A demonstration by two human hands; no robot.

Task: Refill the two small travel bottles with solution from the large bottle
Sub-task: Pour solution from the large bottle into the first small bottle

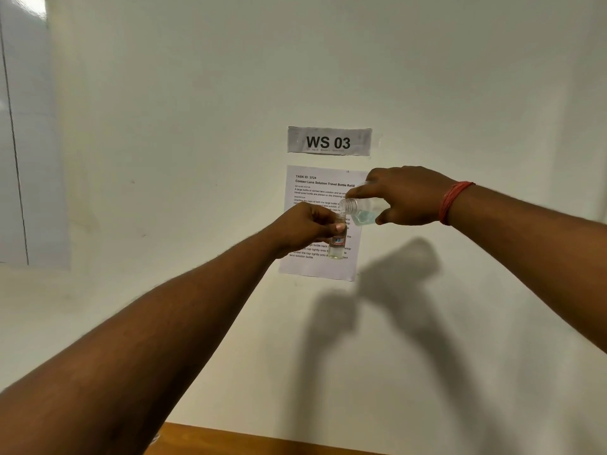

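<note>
A: What's in view? Count pls.

B: 2 hands, 2 bottles. Left hand (310, 226) has its grip curled round 1 small travel bottle (337, 245), held upright in the air in front of the wall (164, 126), thumb across the bottle's upper part. A little clear liquid sits at the bottom of it.

A: And the other?

B: Right hand (405, 197) grips the large bottle (359, 211), fingers over the top, thumb under. It's tipped over nearly flat, open mouth pointing left & sitting right at the small bottle's neck. Pale blue liquid pools inside, approx. mid-body. No cap on either one.

A: 2nd travel bottle?

B: Can't see it in this shot.

A: Anything else?

B: 1 red thread band (455, 201) on the right wrist. 2 papers on the wall behind the hands: 1 label reading "WS 03" (329, 141), 1 task sheet (320, 224) under it, partly covered by the hands. Strip of wooden tabletop (262, 441) at the bottom edge. Shadows of both arms fall on the wall, lower right.
</note>
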